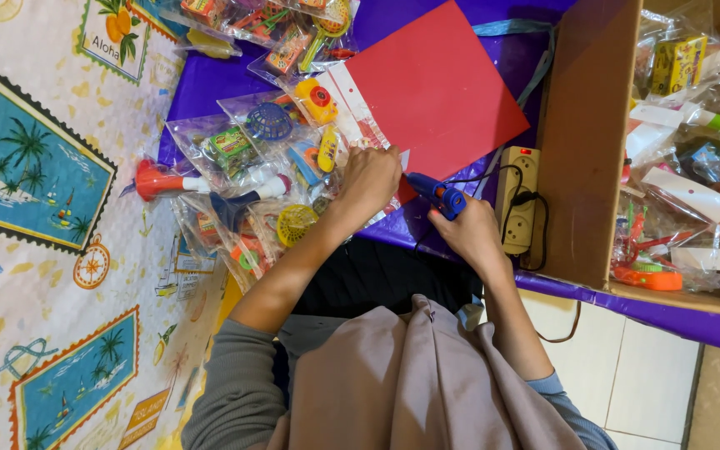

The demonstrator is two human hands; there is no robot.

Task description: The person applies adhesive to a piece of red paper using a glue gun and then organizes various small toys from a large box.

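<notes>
— What is the person wearing?
— Grey long sleeves pushed up past the elbows, a light blue cuff edge at the right arm, and a dusty pinkish-beige draped cloth over the chest

Left hand (368, 179): forearm bare, grey sleeve pushed to the elbow, arm reaching forward; hand palm down, fingers curled and pressing. Right hand (468, 229): forearm bare, sleeve rolled near the elbow; fingers closed in a grip, knuckles up. Hands near each other, not touching.
</notes>
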